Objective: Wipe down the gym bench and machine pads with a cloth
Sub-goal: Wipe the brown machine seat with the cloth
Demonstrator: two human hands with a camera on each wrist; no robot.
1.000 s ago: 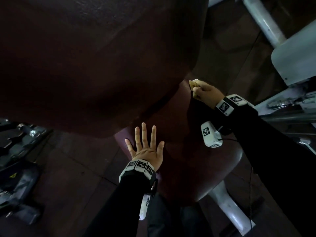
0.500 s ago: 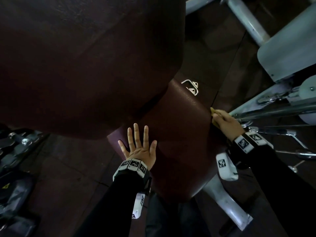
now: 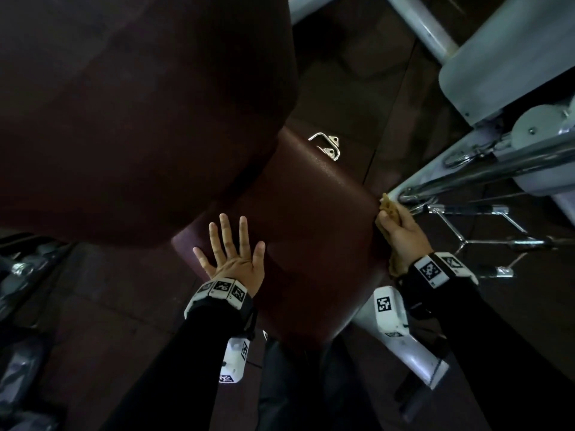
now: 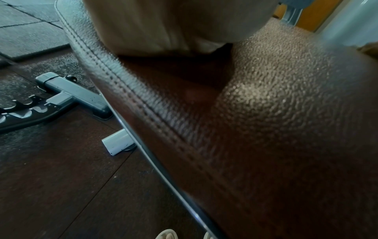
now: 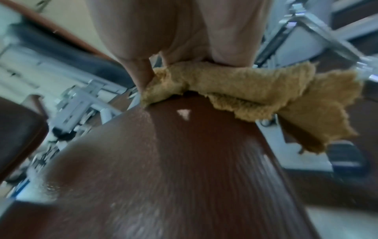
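Dim light falls on a dark floor (image 3: pixel 102 293) of large rubber tiles. Pale grey machine frame (image 3: pixel 504 54) and chrome bars (image 3: pixel 485 169) stand by the right edge; a notched black rack (image 4: pixel 24 111) lies on the floor.

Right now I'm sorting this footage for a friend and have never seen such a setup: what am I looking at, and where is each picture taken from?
There is no robot here: a person wears three cameras, one on the head and one on each wrist. The white tagged bands are part of that gear.

The head view looks down at a dark red padded seat of a gym machine, with a larger pad looming above it. The left hand lies flat on the seat, fingers spread, holding nothing. The right hand grips a tan cloth at the seat's right edge, beside the pale metal frame.

The left wrist view shows the seat's stitched edge and the floor. The right wrist view shows fingers bunching the cloth against the seat.
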